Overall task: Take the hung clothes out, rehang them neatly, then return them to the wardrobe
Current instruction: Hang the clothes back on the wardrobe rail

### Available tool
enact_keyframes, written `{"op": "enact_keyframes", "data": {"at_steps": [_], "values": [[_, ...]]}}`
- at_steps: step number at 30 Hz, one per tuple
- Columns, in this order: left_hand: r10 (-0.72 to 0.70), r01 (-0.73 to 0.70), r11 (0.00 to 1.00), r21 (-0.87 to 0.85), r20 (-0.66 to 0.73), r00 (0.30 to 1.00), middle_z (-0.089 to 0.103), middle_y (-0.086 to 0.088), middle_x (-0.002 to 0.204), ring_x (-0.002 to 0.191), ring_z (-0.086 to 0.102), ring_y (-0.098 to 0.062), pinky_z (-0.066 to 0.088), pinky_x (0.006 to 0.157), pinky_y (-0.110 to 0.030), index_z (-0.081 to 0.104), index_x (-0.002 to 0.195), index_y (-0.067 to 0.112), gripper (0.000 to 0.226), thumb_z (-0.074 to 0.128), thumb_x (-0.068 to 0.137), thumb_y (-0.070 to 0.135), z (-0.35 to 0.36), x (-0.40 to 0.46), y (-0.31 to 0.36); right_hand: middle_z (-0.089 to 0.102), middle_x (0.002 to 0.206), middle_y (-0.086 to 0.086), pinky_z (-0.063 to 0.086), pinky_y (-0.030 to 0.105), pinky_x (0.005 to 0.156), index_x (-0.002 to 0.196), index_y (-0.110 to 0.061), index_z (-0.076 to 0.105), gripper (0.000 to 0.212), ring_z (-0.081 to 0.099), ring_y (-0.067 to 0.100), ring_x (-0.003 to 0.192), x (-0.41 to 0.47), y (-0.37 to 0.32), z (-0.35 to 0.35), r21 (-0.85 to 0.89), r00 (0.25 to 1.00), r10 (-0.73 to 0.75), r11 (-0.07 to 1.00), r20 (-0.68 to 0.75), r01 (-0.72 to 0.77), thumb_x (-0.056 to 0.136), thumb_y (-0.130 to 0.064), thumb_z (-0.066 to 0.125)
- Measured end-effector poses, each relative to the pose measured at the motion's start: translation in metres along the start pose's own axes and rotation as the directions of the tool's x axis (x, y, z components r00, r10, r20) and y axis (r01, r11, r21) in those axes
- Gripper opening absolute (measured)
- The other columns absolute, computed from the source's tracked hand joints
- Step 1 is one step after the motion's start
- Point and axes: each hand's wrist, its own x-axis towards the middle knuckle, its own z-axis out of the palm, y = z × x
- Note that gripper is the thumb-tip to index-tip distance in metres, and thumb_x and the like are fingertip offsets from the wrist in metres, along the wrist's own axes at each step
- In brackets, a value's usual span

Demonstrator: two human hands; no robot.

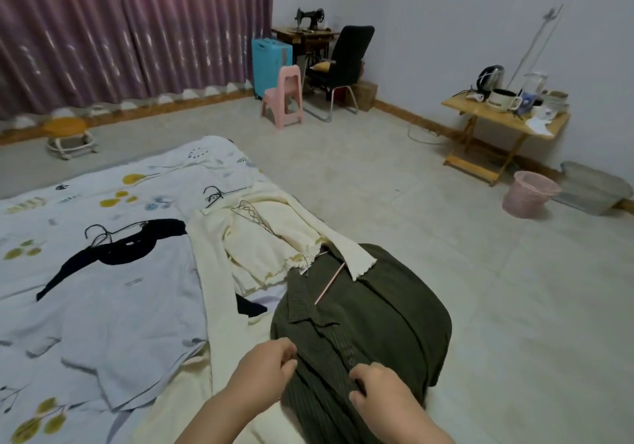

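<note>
An olive green ribbed shirt (384,309) lies on the bed's near right corner with a pink hanger (330,284) in its collar. My left hand (267,366) pinches the shirt's left front edge. My right hand (377,392) grips the button placket just below a button. Left of the shirt lies a cream cardigan (260,237) on a wire hanger (254,215). Further left lies a white T-shirt with black trim (113,292) on a black hanger (99,234).
The bed (103,182) has a white leaf-print cover. On the floor stand a pink bin (530,194), a folding wooden table (497,124) with kettle and cups, a pink stool (284,97), a black chair (346,62) and a blue suitcase (271,57).
</note>
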Motion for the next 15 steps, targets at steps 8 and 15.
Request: {"op": "enact_keyframes", "data": {"at_steps": [8,15], "values": [[-0.171,0.170,0.985,-0.022,-0.040,0.985,0.059,0.003,0.117,0.106,0.055,-0.013,0.037,0.075,-0.023,0.053,0.117,0.023,0.026,0.042,0.094,0.029,0.033,0.132,-0.031,0.044,0.134,0.004,0.035,0.031,0.104,0.131,-0.018,0.045,0.037,0.038,0.022,0.124,0.174,0.010,-0.010,-0.061,0.988,-0.147,0.987,0.054,0.150,0.095,-0.028,0.046],[-0.364,0.341,0.929,-0.145,-0.184,0.913,0.055,0.002,0.119,0.110,0.051,-0.014,0.044,0.091,-0.030,0.046,0.123,0.023,0.033,0.048,0.090,0.026,0.084,0.232,-0.051,0.020,0.153,0.005,0.025,0.036,0.113,0.145,-0.020,0.026,0.053,0.019,0.024,0.140,0.315,0.026,0.013,-0.147,0.964,-0.243,0.955,0.108,0.257,0.096,-0.030,0.043]]}}
